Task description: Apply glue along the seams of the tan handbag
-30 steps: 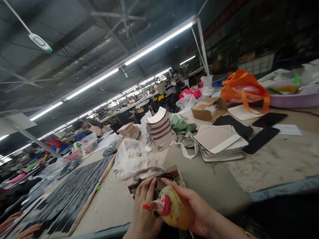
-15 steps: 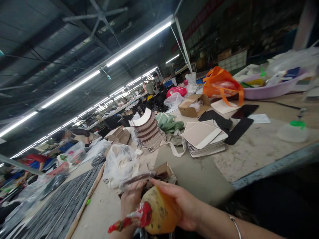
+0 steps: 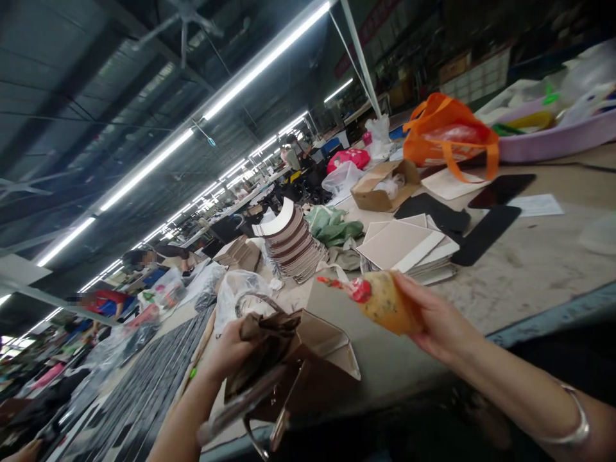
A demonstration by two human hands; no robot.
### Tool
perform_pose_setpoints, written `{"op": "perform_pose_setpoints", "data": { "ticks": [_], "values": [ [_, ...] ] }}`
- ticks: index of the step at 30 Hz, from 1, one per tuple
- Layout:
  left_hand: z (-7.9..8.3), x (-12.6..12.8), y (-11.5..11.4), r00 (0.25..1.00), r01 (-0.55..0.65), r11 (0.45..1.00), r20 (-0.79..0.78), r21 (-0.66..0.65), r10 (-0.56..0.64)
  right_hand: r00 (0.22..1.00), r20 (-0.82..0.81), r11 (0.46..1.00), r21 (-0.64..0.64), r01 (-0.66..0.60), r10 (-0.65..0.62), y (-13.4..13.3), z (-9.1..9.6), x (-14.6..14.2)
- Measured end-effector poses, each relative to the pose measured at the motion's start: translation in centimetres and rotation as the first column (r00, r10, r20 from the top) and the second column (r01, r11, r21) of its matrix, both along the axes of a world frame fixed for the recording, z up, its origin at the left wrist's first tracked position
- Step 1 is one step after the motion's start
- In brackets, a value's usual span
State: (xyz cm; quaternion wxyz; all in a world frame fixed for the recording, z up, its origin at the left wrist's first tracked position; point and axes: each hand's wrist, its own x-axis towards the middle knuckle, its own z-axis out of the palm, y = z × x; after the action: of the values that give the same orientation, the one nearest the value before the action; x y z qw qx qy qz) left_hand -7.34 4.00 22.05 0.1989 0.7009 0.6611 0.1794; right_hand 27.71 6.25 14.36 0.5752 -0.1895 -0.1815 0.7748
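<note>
Low in the head view, my left hand (image 3: pixel 234 346) is closed on the dark, crumpled lining edge of a brown handbag (image 3: pixel 312 375). The bag tilts at the table's near edge, its mouth spread and its straps with metal fittings hanging down at the front. My right hand (image 3: pixel 430 317) is wrapped round a yellow squeeze bottle (image 3: pixel 387 303), apart from the bag and to its right. The bottle lies sideways, its red, smeared nozzle pointing left. Behind it sits a stack of beige panels (image 3: pixel 402 247).
Curved pieces (image 3: pixel 293 247) are piled behind the bag, beside green cloth (image 3: pixel 332 226). An open cardboard box (image 3: pixel 385 186), an orange bag (image 3: pixel 447 138) and a lilac basin (image 3: pixel 553 144) stand farther back. Dark strips (image 3: pixel 144 372) lie at left. Other people work at the far left.
My right hand has lifted the bottle up and to the right, away from the bag. My left hand has shifted left, and more of the handbag shows.
</note>
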Motion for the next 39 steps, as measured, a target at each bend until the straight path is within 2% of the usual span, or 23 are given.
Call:
{"op": "perform_pose_setpoints", "data": {
  "ticks": [3,4,6,8,10,12,13,15,18,22,27,36,39],
  "values": [
    [-0.1,-0.5,2.0,0.988,-0.035,0.982,0.144,-0.186,0.062,0.967,0.181,0.978,0.144,0.153,-0.178,2.2,-1.5,1.4],
    [-0.1,-0.4,2.7,0.981,-0.025,0.972,0.183,-0.236,0.070,0.931,0.269,0.956,0.228,0.187,-0.246,2.7,-1.9,1.7],
    [-0.2,0.1,3.9,0.966,-0.015,0.954,0.241,-0.299,0.090,0.802,0.440,0.878,0.434,0.203,-0.403,3.4,-2.4,2.3],
    [-0.4,0.7,4.9,0.951,-0.031,0.940,0.279,-0.339,0.132,0.630,0.530,0.757,0.636,0.147,-0.567,3.8,-2.5,2.8],
    [-0.6,1.3,5.8,0.940,-0.038,0.927,0.303,-0.372,0.160,0.492,0.498,0.598,0.799,0.057,-0.714,4.0,-2.4,3.0],
    [-0.8,1.9,6.4,0.928,-0.025,0.911,0.330,-0.411,0.174,0.419,0.406,0.428,0.903,-0.045,-0.812,4.2,-2.3,3.1],
    [-0.8,2.2,6.7,0.922,-0.015,0.900,0.342,-0.436,0.182,0.404,0.367,0.361,0.928,-0.094,-0.838,4.3,-2.4,3.1],
    [-0.8,2.8,7.1,0.906,-0.010,0.876,0.367,-0.482,0.212,0.400,0.328,0.284,0.944,-0.167,-0.856,4.5,-2.7,3.0],
    [-0.7,3.6,7.4,0.886,-0.012,0.858,0.392,-0.513,0.247,0.393,0.309,0.238,0.946,-0.220,-0.866,4.7,-3.5,2.6],
    [-0.7,3.8,7.5,0.885,-0.005,0.844,0.390,-0.537,0.254,0.382,0.256,0.193,0.962,-0.194,-0.888,5.0,-4.1,2.1],
    [-0.7,3.4,7.6,0.881,-0.058,0.856,0.377,-0.513,0.286,0.385,0.257,0.197,0.962,-0.189,-0.887,5.3,-4.1,1.5],
    [-0.6,3.9,7.9,0.920,-0.054,0.880,0.319,-0.472,0.227,0.353,0.243,0.180,0.963,-0.201,-0.903,5.4,-4.4,1.1],
    [-0.3,4.4,7.9,0.937,-0.036,0.872,0.287,-0.488,0.200,0.347,0.269,0.201,0.955,-0.220,-0.898,5.5,-4.8,1.3]
  ]
}}
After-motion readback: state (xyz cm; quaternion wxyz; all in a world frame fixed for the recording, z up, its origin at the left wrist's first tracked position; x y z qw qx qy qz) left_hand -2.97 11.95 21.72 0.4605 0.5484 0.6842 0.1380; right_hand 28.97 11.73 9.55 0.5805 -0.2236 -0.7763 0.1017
